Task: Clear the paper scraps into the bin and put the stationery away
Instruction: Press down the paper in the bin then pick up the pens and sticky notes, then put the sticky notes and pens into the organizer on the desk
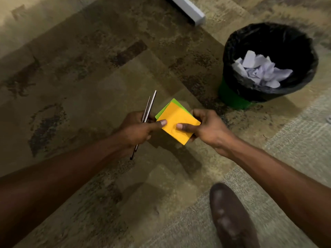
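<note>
I hold a small stack of sticky notes [176,120], orange on top and green beneath, between both hands above the carpet. My right hand [206,127] grips its right side, thumb on top. My left hand [138,128] pinches the left edge with its thumb and also clutches two thin pens or pencils [149,107] that stick out past the knuckles and below the wrist. A green bin [232,98] with a black liner stands on the floor to the upper right, with crumpled white paper scraps [259,70] inside.
Patterned brown carpet [89,68] covers the floor. A grey-white furniture leg or rail [191,9] lies at the top, left of the bin. My dark shoe [231,217] is at the bottom right. A small pale object [328,119] shows at the right edge.
</note>
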Tool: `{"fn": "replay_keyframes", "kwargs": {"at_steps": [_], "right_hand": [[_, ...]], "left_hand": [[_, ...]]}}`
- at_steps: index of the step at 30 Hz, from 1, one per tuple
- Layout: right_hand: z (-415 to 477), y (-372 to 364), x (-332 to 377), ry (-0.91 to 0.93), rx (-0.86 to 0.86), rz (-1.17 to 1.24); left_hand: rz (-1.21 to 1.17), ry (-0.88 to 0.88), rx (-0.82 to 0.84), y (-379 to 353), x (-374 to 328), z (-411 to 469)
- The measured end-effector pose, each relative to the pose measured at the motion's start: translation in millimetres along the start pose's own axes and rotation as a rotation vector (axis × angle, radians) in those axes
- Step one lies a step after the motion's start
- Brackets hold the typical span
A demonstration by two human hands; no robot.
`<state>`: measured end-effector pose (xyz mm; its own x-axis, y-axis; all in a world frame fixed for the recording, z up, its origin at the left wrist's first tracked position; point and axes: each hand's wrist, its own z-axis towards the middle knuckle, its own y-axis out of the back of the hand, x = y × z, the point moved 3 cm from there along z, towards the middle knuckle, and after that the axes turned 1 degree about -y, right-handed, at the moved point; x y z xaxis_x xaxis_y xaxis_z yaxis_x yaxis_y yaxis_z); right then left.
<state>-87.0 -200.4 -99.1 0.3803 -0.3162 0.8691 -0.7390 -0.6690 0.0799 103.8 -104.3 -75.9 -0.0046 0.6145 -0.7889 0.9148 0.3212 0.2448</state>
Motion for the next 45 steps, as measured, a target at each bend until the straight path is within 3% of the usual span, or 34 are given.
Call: {"fn": "replay_keyframes", "kwargs": {"at_steps": [6,13,19,28,33,45], "right_hand": [[-61,33,2,-0.061,-0.067,0.134],[-153,55,55,-0.143,-0.122,0.232],[-243,67,142,-0.184,-0.207,0.317],[-386,77,315,-0.194,-0.26,0.321],[-449,83,407,-0.163,-0.295,0.287],[-550,71,534,-0.073,-0.266,0.126]], "left_hand": [[-0.049,-0.021,-0.001,-46,-22,-43],[-0.182,0.035,0.008,-62,-78,-134],[-0.271,0.116,0.067,-60,-160,-241],[-0.27,0.051,0.123,-32,-321,-392],[-0.207,-0.033,0.065,-8,-399,-452],[-0.21,-0.059,0.047,46,-506,-573]]}}
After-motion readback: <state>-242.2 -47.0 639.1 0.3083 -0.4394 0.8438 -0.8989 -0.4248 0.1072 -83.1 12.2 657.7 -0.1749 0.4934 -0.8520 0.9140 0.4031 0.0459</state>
